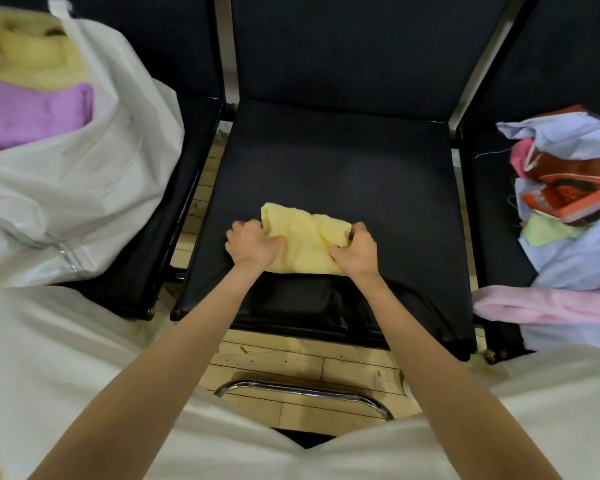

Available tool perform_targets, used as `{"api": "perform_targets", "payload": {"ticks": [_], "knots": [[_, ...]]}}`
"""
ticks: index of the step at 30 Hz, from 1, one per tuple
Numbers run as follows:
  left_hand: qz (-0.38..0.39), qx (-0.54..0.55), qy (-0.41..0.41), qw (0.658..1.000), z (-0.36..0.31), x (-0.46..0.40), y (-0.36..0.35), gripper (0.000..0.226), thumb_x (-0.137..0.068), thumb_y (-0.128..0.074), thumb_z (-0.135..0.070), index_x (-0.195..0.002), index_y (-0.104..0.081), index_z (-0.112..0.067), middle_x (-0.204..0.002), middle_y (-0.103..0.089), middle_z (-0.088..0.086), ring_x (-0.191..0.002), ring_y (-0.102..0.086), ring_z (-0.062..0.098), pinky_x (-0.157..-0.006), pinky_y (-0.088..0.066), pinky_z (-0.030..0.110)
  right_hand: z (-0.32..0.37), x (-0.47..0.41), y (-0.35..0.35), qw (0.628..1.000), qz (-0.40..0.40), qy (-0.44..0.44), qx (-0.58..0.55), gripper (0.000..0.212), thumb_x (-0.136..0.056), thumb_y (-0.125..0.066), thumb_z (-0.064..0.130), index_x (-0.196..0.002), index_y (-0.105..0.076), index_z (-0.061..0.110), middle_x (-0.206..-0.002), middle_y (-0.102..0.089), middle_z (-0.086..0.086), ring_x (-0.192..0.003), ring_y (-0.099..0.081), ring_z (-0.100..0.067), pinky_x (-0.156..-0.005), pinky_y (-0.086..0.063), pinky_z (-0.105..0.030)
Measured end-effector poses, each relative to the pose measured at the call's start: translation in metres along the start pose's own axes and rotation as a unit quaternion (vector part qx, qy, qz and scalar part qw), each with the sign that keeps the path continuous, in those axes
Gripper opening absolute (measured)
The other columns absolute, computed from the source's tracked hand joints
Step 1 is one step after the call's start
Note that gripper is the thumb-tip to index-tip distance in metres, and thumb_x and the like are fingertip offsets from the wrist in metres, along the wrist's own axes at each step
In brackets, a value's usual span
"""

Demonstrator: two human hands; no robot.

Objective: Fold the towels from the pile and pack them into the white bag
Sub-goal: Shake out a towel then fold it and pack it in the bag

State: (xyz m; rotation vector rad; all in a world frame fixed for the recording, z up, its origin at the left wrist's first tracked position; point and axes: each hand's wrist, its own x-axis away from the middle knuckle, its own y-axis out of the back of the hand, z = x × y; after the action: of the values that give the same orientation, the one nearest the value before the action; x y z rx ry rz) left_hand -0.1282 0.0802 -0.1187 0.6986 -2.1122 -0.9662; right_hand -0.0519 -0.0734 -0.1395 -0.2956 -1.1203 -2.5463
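A folded pale yellow towel (305, 237) lies on the seat of the middle black chair (343, 161). My left hand (252, 242) grips its left edge and my right hand (355, 249) grips its right edge, fingers curled into the cloth. The white bag (84, 188) stands open on the chair to the left, with a purple towel (32, 114) and a yellow towel (35, 60) inside. The pile of towels (568, 202) sits on the chair at the right: light blue, orange-red, pink and green cloths.
A pink towel (534, 303) hangs over the front of the right chair. Narrow gaps show wooden floor (291, 362) between the chairs. A chrome bar (305, 391) lies close in front of me, between my white-clothed knees.
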Motion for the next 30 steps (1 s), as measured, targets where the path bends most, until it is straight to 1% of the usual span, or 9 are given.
{"api": "perform_targets", "payload": {"ticks": [3,6,9,11,15,19,23,27,30], "knots": [[0.007,0.192,-0.001,0.981,0.004,0.007,0.016,0.041,-0.082,-0.070,-0.030,-0.114,-0.053,-0.009,-0.099,-0.053,-0.002,-0.099,-0.054,0.019,-0.088,-0.047,0.038,0.013,0.009,0.007,0.995,-0.019,0.013,-0.093,0.030,-0.078,-0.068,0.006,-0.094,-0.044,0.012,-0.079,-0.047,0.008,-0.076,-0.050,-0.011,-0.059,-0.041,-0.018],[-0.011,0.310,-0.027,0.950,0.011,0.015,0.047,0.040,-0.083,-0.072,-0.020,-0.115,-0.049,-0.012,-0.095,-0.052,-0.007,-0.088,-0.053,0.007,-0.067,-0.046,0.020,0.037,0.018,0.013,0.982,-0.042,0.043,-0.179,0.042,-0.074,-0.070,0.001,-0.106,-0.044,0.011,-0.087,-0.049,0.009,-0.081,-0.052,-0.007,-0.061,-0.042,-0.015],[-0.052,0.354,-0.078,0.931,0.019,0.016,0.085,0.039,-0.082,-0.074,-0.017,-0.111,-0.048,-0.016,-0.099,-0.058,-0.008,-0.091,-0.057,0.005,-0.073,-0.050,0.020,0.071,0.025,0.017,0.973,-0.038,0.095,-0.205,0.052,-0.076,-0.070,-0.001,-0.122,-0.047,0.009,-0.103,-0.052,0.006,-0.094,-0.052,-0.007,-0.073,-0.044,-0.015],[-0.076,0.380,-0.093,0.917,0.023,0.015,0.111,0.038,-0.081,-0.075,-0.016,-0.108,-0.048,-0.019,-0.104,-0.060,-0.004,-0.098,-0.060,0.010,-0.083,-0.053,0.028,0.098,0.031,0.015,0.968,-0.038,0.136,-0.207,0.050,-0.079,-0.067,-0.001,-0.125,-0.049,0.008,-0.107,-0.053,0.006,-0.098,-0.050,-0.005,-0.071,-0.041,-0.007],[-0.131,0.445,-0.106,0.880,0.032,0.009,0.169,0.037,-0.077,-0.078,-0.011,-0.099,-0.051,-0.022,-0.108,-0.065,0.005,-0.099,-0.064,0.014,-0.087,-0.055,0.035,0.150,0.042,-0.003,0.947,-0.057,0.209,-0.239,0.032,-0.084,-0.065,0.004,-0.115,-0.057,0.010,-0.101,-0.061,0.006,-0.093,-0.058,-0.003,-0.081,-0.048,-0.014],[-0.215,0.451,-0.165,0.850,0.042,0.001,0.241,0.038,-0.072,-0.080,-0.005,-0.097,-0.055,-0.019,-0.097,-0.066,-0.001,-0.088,-0.065,0.008,-0.078,-0.054,0.024,0.218,0.051,-0.016,0.911,-0.065,0.287,-0.289,0.020,-0.089,-0.062,0.004,-0.105,-0.055,0.014,-0.090,-0.058,0.012,-0.082,-0.056,0.010,-0.072,-0.044,-0.006],[-0.280,0.428,-0.196,0.836,0.061,-0.012,0.301,0.039,-0.072,-0.081,-0.010,-0.101,-0.056,-0.019,-0.104,-0.067,0.002,-0.095,-0.065,0.012,-0.083,-0.054,0.027,0.279,0.057,-0.032,0.889,-0.057,0.358,-0.279,0.014,-0.089,-0.063,0.007,-0.098,-0.053,0.011,-0.081,-0.056,0.013,-0.071,-0.054,0.007,-0.063,-0.044,-0.010],[-0.339,0.414,-0.174,0.827,0.081,-0.026,0.336,0.038,-0.074,-0.080,-0.012,-0.104,-0.057,-0.015,-0.097,-0.064,-0.009,-0.090,-0.062,0.001,-0.080,-0.051,0.014,0.325,0.057,-0.058,0.886,-0.024,0.381,-0.264,0.016,-0.088,-0.065,0.008,-0.096,-0.051,0.009,-0.078,-0.055,0.013,-0.066,-0.054,0.006,-0.058,-0.044,-0.013],[-0.379,0.408,-0.161,0.815,0.100,-0.041,0.354,0.037,-0.073,-0.080,-0.012,-0.100,-0.055,-0.018,-0.095,-0.063,-0.006,-0.090,-0.062,0.009,-0.080,-0.051,0.019,0.359,0.052,-0.079,0.883,-0.014,0.394,-0.256,0.015,-0.088,-0.064,0.006,-0.093,-0.050,0.008,-0.076,-0.054,0.013,-0.064,-0.051,0.005,-0.056,-0.042,-0.016]]}}
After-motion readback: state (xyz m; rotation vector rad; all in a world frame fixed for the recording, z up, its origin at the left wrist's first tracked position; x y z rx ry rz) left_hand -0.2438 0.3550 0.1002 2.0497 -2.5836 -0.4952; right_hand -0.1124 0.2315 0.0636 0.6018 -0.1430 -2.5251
